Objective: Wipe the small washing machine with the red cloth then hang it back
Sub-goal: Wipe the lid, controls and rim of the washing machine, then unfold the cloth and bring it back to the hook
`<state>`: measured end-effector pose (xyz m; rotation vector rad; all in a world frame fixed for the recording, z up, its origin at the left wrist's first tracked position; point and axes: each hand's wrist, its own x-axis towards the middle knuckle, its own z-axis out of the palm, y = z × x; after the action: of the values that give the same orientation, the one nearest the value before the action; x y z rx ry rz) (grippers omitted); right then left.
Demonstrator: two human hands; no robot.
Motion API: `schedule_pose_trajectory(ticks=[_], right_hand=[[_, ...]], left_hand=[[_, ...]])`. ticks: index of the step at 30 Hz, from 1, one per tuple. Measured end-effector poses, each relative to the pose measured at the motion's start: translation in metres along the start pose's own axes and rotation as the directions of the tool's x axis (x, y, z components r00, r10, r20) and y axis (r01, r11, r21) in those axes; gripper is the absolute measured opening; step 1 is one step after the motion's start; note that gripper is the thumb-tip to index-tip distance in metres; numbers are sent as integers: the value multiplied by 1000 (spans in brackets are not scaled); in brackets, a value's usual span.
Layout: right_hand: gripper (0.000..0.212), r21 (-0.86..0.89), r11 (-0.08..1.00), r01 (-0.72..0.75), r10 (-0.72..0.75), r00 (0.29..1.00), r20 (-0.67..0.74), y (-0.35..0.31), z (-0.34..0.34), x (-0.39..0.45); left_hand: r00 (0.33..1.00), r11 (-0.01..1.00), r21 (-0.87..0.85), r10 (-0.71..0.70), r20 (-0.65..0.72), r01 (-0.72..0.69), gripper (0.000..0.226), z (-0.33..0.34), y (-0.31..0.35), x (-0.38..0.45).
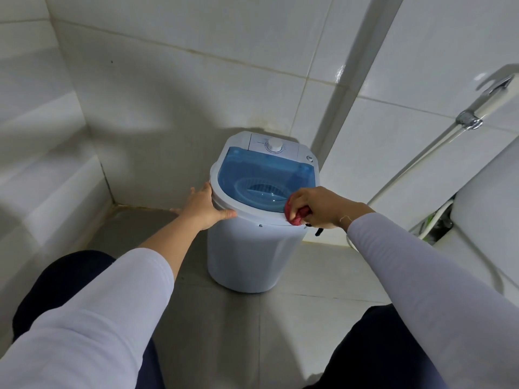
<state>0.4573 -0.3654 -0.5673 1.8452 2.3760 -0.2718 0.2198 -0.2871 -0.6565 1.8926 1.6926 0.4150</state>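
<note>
Washer (254,248) stands on the floor in a tiled corner, its blue lid (266,175) shut and a white dial (275,145) behind the lid. Left hand (202,206) lies spread flat against the washer's left rim. Right hand (323,206) grips the bunched red cloth (293,213) against the near-right rim. Right of the washer hang a sprayer (474,113) and hose (415,167), beside a toilet (483,214).
</note>
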Motion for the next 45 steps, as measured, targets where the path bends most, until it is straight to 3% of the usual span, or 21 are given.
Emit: schedule_pose_trajectory(ticks=[4,8,12,15,19,21,27,31,33,40,45], right_hand=[[28,-23,999,-41,42,999,26,3,1,-8],[25,42,983,-181,179,983,42,7,-21,-13],[26,296,933,-204,267,945,-189,9,-47,-9],[29,465,869,-172,333,897,-290,4,-56,-3],[32,775,621,-121,413,890,-192,-11,-66,2],[34,850,518,-97,419,895,-153,-16,-70,5],[42,967,253,-33,375,925,-67,-19,-87,6],[31,998,30,47,312,949,-54,-15,-101,5],[26,997,-23,75,283,957,-66,-13,-107,6],[11,986,89,141,216,964,-157,-18,-126,17],[12,959,233,162,315,920,-232,-18,-126,27]], left_hand=[[1000,1000,13,-2,-7,3,96,-1,6,-8],[999,995,91,-45,-1,45,92,-12,16,-16],[995,982,177,-56,-84,70,87,-38,32,-20],[983,992,117,68,-172,-48,74,-51,48,-17],[936,936,-111,316,-157,-335,56,-53,79,-12],[912,897,-168,392,-124,-409,52,-50,98,-14],[913,895,-201,366,-182,-399,36,-56,124,-7],[929,911,-221,304,-211,-348,33,-75,126,-2],[932,923,-203,280,-231,-328,30,-84,127,-2],[918,913,-215,285,-275,-347,28,-110,131,0],[820,864,-206,322,-473,-459,15,-110,139,-1]])
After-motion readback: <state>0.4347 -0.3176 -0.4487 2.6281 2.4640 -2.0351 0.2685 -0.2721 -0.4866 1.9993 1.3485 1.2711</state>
